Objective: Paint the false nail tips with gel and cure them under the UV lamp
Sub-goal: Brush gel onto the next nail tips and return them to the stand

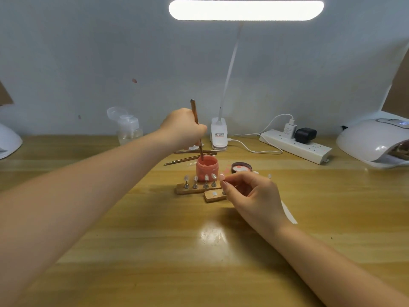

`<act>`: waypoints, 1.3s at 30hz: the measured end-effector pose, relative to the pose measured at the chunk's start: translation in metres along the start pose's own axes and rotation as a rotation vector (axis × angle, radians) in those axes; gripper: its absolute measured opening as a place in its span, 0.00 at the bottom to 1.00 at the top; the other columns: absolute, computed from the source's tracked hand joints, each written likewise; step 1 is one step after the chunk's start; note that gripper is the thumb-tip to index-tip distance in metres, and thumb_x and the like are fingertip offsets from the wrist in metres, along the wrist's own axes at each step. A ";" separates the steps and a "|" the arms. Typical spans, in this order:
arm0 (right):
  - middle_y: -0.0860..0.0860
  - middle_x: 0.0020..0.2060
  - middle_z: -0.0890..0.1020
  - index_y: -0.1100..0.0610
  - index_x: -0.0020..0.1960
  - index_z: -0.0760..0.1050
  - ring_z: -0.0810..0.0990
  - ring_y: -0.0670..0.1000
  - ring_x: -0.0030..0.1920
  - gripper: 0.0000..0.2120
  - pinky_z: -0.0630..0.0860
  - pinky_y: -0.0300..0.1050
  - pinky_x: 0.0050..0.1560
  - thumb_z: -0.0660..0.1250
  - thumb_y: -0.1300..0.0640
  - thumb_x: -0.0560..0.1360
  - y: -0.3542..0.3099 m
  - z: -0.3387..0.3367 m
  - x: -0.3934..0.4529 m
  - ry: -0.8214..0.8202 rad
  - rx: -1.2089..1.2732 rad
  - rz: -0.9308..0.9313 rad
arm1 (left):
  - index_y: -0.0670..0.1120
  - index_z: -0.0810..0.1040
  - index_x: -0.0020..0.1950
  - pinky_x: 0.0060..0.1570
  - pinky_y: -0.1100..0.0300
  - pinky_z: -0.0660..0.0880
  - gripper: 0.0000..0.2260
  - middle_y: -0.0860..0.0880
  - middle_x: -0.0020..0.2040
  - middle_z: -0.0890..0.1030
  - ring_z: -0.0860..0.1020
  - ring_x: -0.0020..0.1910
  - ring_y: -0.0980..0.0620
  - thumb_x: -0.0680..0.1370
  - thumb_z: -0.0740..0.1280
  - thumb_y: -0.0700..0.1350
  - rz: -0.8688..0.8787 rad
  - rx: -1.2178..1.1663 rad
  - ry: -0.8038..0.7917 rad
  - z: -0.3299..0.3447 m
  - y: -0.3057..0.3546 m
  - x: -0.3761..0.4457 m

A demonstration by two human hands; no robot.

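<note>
My left hand (184,127) grips a brown brush (196,120) upright, its tip dipped into the open pink gel jar (207,168) at the table's middle. In front of the jar a wooden holder (194,190) carries several clear nail tips on metal stands (206,182). A shorter wooden holder (214,196) lies beside it. My right hand (252,196) pinches a small pink nail tip (222,176) on its stand just right of the jar. The jar's lid (241,167) lies upside down behind my right hand. A white UV lamp (376,141) stands at the far right.
Two more brushes (190,159) lie behind the jar. A clip-on desk lamp (219,136), a power strip (295,146) with plugs and cables, and a clear pump bottle (128,129) line the wall. Another white device (8,140) sits at the left edge.
</note>
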State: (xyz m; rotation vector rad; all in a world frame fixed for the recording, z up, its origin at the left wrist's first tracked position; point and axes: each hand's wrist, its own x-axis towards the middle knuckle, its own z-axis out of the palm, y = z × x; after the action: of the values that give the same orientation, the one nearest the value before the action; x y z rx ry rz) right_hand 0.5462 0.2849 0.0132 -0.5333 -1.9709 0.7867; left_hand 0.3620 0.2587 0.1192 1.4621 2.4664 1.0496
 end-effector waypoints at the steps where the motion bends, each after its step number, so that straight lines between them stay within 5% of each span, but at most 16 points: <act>1: 0.47 0.33 0.83 0.57 0.44 0.84 0.79 0.48 0.33 0.03 0.76 0.45 0.37 0.73 0.63 0.72 0.000 0.000 0.000 -0.002 0.000 -0.008 | 0.39 0.81 0.45 0.46 0.49 0.82 0.10 0.45 0.39 0.83 0.83 0.41 0.46 0.78 0.63 0.43 -0.020 0.022 -0.034 0.004 0.002 0.004; 5: 0.44 0.33 0.82 0.58 0.43 0.84 0.78 0.47 0.33 0.02 0.73 0.36 0.33 0.74 0.64 0.71 -0.001 0.001 0.000 0.004 -0.003 -0.052 | 0.40 0.80 0.47 0.33 0.60 0.78 0.08 0.46 0.37 0.82 0.79 0.36 0.50 0.78 0.64 0.42 -0.086 0.031 -0.133 0.017 0.005 0.009; 9: 0.43 0.33 0.81 0.59 0.43 0.84 0.78 0.48 0.33 0.02 0.70 0.32 0.33 0.74 0.64 0.71 -0.001 0.001 0.001 0.014 0.006 -0.072 | 0.41 0.79 0.44 0.34 0.61 0.78 0.07 0.47 0.35 0.81 0.79 0.35 0.52 0.79 0.64 0.42 -0.130 0.011 -0.189 0.023 0.002 0.006; 21: 0.43 0.35 0.82 0.57 0.45 0.84 0.79 0.47 0.36 0.04 0.75 0.36 0.35 0.73 0.64 0.72 -0.001 0.000 0.000 -0.019 -0.016 -0.071 | 0.40 0.79 0.38 0.20 0.68 0.68 0.10 0.48 0.26 0.76 0.70 0.20 0.56 0.77 0.63 0.39 -0.321 -0.434 0.053 -0.011 -0.031 0.000; 28: 0.45 0.35 0.83 0.57 0.46 0.84 0.79 0.48 0.35 0.04 0.76 0.42 0.36 0.73 0.64 0.72 -0.002 -0.001 -0.001 -0.024 -0.015 -0.050 | 0.40 0.80 0.39 0.20 0.67 0.69 0.09 0.51 0.22 0.76 0.71 0.18 0.57 0.77 0.64 0.40 -0.347 -0.561 0.087 -0.008 -0.037 -0.003; 34: 0.49 0.35 0.84 0.58 0.46 0.84 0.80 0.49 0.35 0.03 0.78 0.52 0.41 0.73 0.63 0.72 -0.003 -0.002 -0.001 -0.018 0.028 0.019 | 0.38 0.79 0.42 0.25 0.63 0.75 0.09 0.46 0.29 0.79 0.75 0.22 0.54 0.79 0.63 0.41 -0.381 -0.700 0.185 -0.005 -0.052 -0.016; 39: 0.51 0.36 0.84 0.56 0.46 0.83 0.83 0.52 0.37 0.03 0.80 0.57 0.42 0.73 0.62 0.73 -0.006 -0.007 0.004 0.016 0.131 0.091 | 0.41 0.82 0.47 0.39 0.57 0.81 0.07 0.46 0.37 0.84 0.83 0.35 0.51 0.76 0.72 0.45 -0.170 -0.868 0.176 -0.007 -0.052 -0.046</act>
State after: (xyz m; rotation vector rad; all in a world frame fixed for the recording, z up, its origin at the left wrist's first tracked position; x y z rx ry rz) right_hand 0.5495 0.2855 0.0225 -0.5520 -1.8756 0.9583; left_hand 0.3455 0.2025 0.0820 0.8846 1.7478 1.9146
